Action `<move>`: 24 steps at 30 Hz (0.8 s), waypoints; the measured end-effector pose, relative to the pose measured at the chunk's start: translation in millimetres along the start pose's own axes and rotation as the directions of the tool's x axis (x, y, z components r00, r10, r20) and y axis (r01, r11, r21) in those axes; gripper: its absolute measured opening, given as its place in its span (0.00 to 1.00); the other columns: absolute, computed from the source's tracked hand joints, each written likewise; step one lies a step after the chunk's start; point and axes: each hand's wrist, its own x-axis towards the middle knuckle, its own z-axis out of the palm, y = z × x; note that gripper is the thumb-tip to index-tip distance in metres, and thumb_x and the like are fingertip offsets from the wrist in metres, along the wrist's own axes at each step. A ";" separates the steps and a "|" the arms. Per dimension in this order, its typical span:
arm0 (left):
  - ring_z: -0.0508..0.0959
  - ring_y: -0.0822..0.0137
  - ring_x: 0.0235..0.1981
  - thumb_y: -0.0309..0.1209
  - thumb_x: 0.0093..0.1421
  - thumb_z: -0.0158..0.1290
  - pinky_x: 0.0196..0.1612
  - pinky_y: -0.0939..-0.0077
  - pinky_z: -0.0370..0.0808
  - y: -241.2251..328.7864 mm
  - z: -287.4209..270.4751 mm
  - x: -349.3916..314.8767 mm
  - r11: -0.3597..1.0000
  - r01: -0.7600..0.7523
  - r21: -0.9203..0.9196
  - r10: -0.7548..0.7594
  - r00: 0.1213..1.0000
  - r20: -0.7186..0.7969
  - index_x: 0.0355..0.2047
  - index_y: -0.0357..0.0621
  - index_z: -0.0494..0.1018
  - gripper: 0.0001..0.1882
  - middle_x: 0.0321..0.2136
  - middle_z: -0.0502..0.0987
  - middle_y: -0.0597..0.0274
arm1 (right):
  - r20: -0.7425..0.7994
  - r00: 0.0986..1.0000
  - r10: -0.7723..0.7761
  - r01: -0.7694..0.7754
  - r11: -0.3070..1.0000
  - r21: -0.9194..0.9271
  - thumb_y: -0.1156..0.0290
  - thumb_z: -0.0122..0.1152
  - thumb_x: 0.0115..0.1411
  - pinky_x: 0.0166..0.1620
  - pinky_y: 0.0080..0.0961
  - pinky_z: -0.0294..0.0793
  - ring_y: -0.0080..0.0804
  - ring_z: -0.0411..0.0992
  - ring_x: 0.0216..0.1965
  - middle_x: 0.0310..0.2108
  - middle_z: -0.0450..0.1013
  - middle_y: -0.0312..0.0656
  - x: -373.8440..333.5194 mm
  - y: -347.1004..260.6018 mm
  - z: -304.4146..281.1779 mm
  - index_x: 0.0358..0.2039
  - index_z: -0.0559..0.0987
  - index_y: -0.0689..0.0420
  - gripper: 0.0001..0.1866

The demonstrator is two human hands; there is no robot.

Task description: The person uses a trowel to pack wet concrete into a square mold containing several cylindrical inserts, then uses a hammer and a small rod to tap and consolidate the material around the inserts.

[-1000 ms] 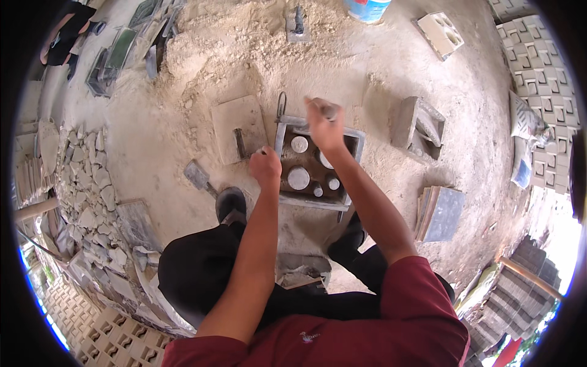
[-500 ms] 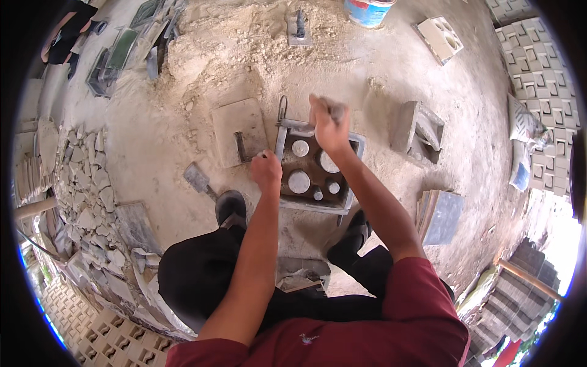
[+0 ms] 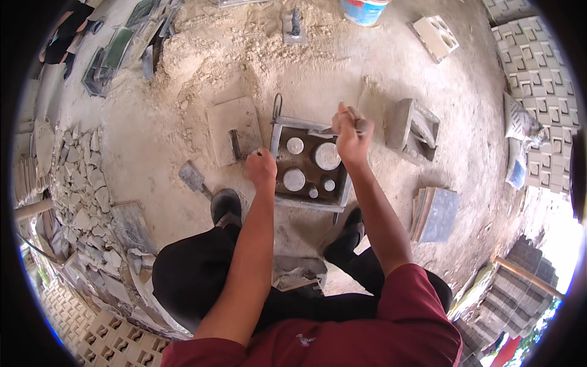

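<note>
The box on the floor has five plugs in, fill seemingly low, right hand clutching a tool by its far-right corner, left hand clenched, on what I can't tell, near its left edge.

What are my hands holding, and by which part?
Your right hand grips a trowel-like tool by its handle. Your left hand is closed beside the box's left edge; whether it holds anything can't be told.

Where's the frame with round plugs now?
In the head view, the frame sits on the ground near the middle, left hand by its left side, right hand over its upper-right corner, square board further left.
</note>
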 end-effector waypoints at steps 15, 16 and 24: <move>0.77 0.40 0.38 0.42 0.58 0.39 0.44 0.50 0.71 -4.7 -7.2 4.2 0.995 -0.043 0.085 0.048 0.997 -0.059 0.33 0.34 0.78 0.24 0.33 0.77 0.38 | -0.089 0.995 0.046 -0.050 0.998 -0.044 0.69 0.54 0.61 0.19 0.23 0.52 0.15 0.51 0.18 0.11 0.54 0.31 -4.7 -19.9 36.7 0.12 0.61 0.60 0.22; 0.77 0.40 0.37 0.42 0.58 0.39 0.44 0.50 0.71 -0.9 -1.0 1.3 0.995 -0.069 0.075 0.073 0.996 -0.048 0.32 0.34 0.78 0.24 0.32 0.77 0.38 | -0.100 0.994 0.042 -0.047 0.998 -0.051 0.69 0.54 0.61 0.19 0.23 0.52 0.15 0.51 0.18 0.11 0.54 0.31 -7.3 -11.0 35.8 0.12 0.61 0.60 0.22; 0.77 0.40 0.37 0.41 0.57 0.40 0.44 0.50 0.71 -7.7 -2.9 6.6 0.998 -0.048 0.050 0.051 0.997 -0.054 0.31 0.33 0.78 0.23 0.31 0.77 0.37 | 0.103 0.977 -0.185 0.201 0.962 -0.186 0.71 0.54 0.57 0.18 0.26 0.57 0.18 0.52 0.17 0.11 0.55 0.41 -16.8 -29.8 63.3 0.14 0.66 0.62 0.17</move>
